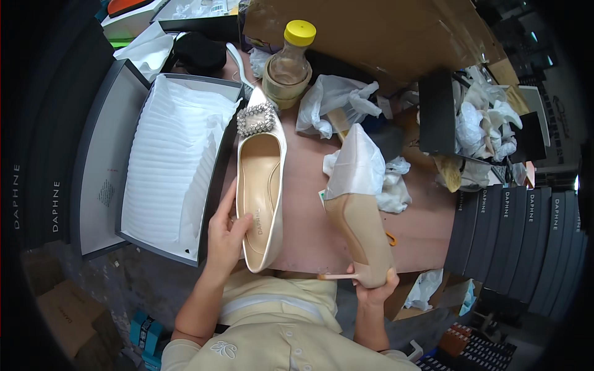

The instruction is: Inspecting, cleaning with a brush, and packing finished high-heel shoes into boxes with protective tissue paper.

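Observation:
My left hand [224,240] is closed round the heel end of a white pointed pump [270,185], its thumb pressed inside on the beige insole. A square rhinestone buckle [257,119] decorates the toe, which points away from me. In my right hand [375,289] is a beige high-heeled pump [359,226], gripped at the heel end. Its thin stiletto heel [336,276] sticks out to the left. Thin white wrapping [356,162] covers its toe. Left of the white pump, an open shoe box [215,210] holds ribbed white padding [176,154].
A yellow-capped bottle [288,71] stands at the back of the table [427,238]. Clear plastic bags [337,102] lie beyond the beige pump. A dark box of crumpled wrapping [486,123] sits at the far right. Dark shoe boxes [513,238] line the right side; more [40,142] are stacked left.

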The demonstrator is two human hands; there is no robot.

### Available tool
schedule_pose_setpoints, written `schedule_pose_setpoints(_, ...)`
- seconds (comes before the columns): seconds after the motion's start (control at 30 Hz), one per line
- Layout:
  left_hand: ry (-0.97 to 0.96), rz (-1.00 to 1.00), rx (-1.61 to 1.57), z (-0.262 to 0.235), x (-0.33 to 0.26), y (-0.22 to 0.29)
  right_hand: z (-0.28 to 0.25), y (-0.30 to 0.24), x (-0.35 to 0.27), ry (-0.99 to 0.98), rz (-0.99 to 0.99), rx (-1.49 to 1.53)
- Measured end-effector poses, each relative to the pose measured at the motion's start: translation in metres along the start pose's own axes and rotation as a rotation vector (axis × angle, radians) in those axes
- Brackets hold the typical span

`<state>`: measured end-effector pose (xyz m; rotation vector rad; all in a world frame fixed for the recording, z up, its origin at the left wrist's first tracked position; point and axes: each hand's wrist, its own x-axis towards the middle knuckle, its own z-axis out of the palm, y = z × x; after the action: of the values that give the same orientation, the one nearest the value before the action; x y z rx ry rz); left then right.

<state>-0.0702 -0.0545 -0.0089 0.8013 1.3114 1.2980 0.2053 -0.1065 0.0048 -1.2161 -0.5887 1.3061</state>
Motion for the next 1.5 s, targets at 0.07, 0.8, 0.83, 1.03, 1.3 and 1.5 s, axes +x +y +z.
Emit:
schedule_pose_setpoints(0.07,0.022,0.073,0.324,-0.001,0.009,0.012,-0.018,-0.006,0.0,-0.045,-0.435,-0.488)
schedule_pose_setpoints(0.8,-0.319,0.707,1.072,0.115,-0.069,0.03,0.07,-0.043,0.02,-0.247,-0.11,-0.358)
schedule_pose_setpoints(0.83,-0.357,0.737,1.17,0.115,-0.073,0.033,0.069,-0.038,0.022,-0.248,-0.087,-0.25)
schedule_pose_setpoints(1.03,-0.716,1.447,0.807,0.069,-0.109,0.071,0.054,-0.03,0.028,-0.373,0.042,0.104)
schedule_pose_setpoints(1.3,-0.066,0.87,0.303,0.055,-0.072,0.05,0.039,-0.032,0.015,-0.571,0.128,0.062)
schedule_pose_setpoints(1.5,-0.28,0.529,0.187,0.08,-0.028,0.068,0.037,-0.031,0.013,-0.673,0.1,-0.011)
